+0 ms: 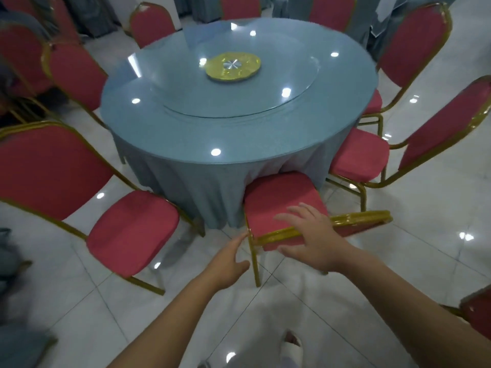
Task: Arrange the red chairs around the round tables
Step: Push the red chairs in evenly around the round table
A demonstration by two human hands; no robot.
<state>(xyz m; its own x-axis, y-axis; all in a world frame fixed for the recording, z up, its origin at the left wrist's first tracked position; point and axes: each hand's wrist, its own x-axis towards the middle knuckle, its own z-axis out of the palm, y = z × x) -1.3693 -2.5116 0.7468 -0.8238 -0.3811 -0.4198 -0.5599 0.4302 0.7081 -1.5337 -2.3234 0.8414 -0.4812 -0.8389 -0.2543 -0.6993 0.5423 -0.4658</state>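
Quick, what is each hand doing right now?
Left hand: open, fingertips at a corner of the chair back.
Right hand: open, fingers spread over the same chair back, holding nothing.

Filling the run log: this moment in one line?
chair: seat front against round table | left hand: open, by backrest corner | right hand: open, over backrest

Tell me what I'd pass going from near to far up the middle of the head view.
Slipper → nearest red chair → blue round table → glass turntable → yellow disc → far red chair.
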